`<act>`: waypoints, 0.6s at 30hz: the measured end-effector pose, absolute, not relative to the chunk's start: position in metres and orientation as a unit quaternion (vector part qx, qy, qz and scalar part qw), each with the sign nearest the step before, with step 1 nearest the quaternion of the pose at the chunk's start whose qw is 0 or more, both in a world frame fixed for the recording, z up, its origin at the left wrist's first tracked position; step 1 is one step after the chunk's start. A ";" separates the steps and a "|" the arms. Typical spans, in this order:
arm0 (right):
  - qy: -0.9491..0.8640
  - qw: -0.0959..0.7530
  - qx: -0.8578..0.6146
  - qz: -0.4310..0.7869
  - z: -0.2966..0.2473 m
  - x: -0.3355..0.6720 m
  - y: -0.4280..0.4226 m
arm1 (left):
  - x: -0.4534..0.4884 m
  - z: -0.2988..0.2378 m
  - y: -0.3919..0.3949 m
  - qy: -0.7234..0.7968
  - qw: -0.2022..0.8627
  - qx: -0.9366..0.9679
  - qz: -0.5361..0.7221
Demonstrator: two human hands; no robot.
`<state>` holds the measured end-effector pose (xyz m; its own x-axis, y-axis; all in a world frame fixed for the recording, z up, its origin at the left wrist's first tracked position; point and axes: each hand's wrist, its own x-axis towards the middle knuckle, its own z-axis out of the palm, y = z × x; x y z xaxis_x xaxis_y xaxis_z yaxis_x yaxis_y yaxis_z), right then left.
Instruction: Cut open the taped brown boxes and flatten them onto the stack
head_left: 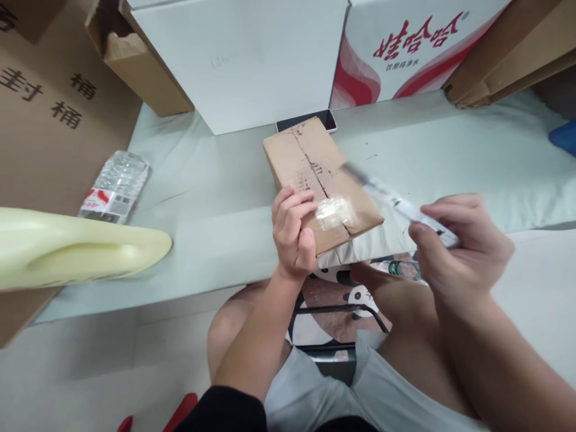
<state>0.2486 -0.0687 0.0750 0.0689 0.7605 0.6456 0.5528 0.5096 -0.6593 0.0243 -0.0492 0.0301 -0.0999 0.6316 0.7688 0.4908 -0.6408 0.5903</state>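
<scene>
A small brown cardboard parcel (315,174) lies on the pale green table (216,198), with a taped seam along its top and a clear tape patch near its front end. My left hand (293,231) is closed on the parcel's near left corner. My right hand (454,243) is closed on a thin, blurred tool (396,201) that looks like a utility knife. Its tip points up and left, at the parcel's right edge.
A phone (330,120) lies behind the parcel. A white box (243,60) and a red-and-white carton (405,48) stand at the back, brown cartons (49,120) at left and right. An empty plastic bottle (116,187) and a cream plastic shape (67,246) are at the left.
</scene>
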 end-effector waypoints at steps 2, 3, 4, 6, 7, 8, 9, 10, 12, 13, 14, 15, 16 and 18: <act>-0.704 0.543 -0.447 0.095 0.084 0.246 -0.073 | 0.026 0.030 -0.052 0.429 0.068 0.667 0.605; -0.707 0.549 -0.434 0.107 0.086 0.246 -0.075 | 0.026 0.030 -0.053 0.432 0.071 0.670 0.600; -0.701 0.557 -0.427 0.125 0.088 0.247 -0.077 | 0.026 0.030 -0.054 0.434 0.074 0.672 0.595; -0.687 0.576 -0.413 0.158 0.090 0.250 -0.081 | 0.025 0.030 -0.054 0.437 0.082 0.673 0.591; -0.685 0.583 -0.402 0.170 0.090 0.251 -0.082 | 0.025 0.030 -0.055 0.439 0.086 0.671 0.591; -0.687 0.585 -0.391 0.181 0.090 0.252 -0.083 | 0.026 0.029 -0.055 0.441 0.088 0.668 0.593; -0.692 0.587 -0.377 0.186 0.091 0.252 -0.084 | 0.027 0.029 -0.055 0.443 0.089 0.664 0.595; -0.699 0.587 -0.363 0.188 0.091 0.252 -0.084 | 0.028 0.028 -0.055 0.445 0.089 0.660 0.598; -0.715 0.587 -0.337 0.176 0.092 0.250 -0.083 | 0.030 0.027 -0.055 0.446 0.087 0.654 0.605; -0.721 0.591 -0.324 0.164 0.092 0.249 -0.082 | 0.031 0.026 -0.055 0.445 0.086 0.653 0.607; -0.723 0.595 -0.317 0.152 0.091 0.249 -0.082 | 0.031 0.026 -0.055 0.444 0.085 0.653 0.607; -0.720 0.600 -0.319 0.141 0.088 0.251 -0.082 | 0.031 0.025 -0.055 0.443 0.085 0.656 0.605; -0.714 0.601 -0.331 0.138 0.085 0.253 -0.082 | 0.030 0.025 -0.055 0.443 0.085 0.659 0.602; -0.701 0.582 -0.380 0.161 0.076 0.261 -0.084 | 0.029 0.025 -0.055 0.447 0.086 0.664 0.594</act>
<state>0.2607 -0.0839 0.0759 -0.0344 0.7195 0.6937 0.3456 0.6598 -0.6672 0.0287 -0.0550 0.0250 -0.1041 0.6949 0.7116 0.4909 -0.5864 0.6444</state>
